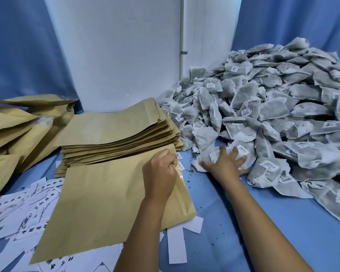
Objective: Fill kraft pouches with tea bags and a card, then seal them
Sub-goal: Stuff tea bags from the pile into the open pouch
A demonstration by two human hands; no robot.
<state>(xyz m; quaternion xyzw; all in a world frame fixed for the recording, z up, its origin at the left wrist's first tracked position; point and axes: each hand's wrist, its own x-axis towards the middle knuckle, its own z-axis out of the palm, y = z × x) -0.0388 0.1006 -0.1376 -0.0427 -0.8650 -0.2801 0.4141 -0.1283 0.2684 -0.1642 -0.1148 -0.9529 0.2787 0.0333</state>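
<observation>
While the left hand pinches the open edge of the top pouch with curled fingers, the right hand lies spread, fingers straight, on a tea bag at the foot of the heap and grips nothing yet. A loose scoop could drag neighbouring bags or snag their strings, spilling them over the blue counter. If the pinch slackens, the pouch mouth may close before filling. Cards lie under the pouch.

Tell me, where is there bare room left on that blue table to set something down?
Bare blue cloth lies near the front, between the right forearm and the tea bag pile. Elsewhere it is crowded: pouch stack, front pouch and scattered cards at left.
</observation>
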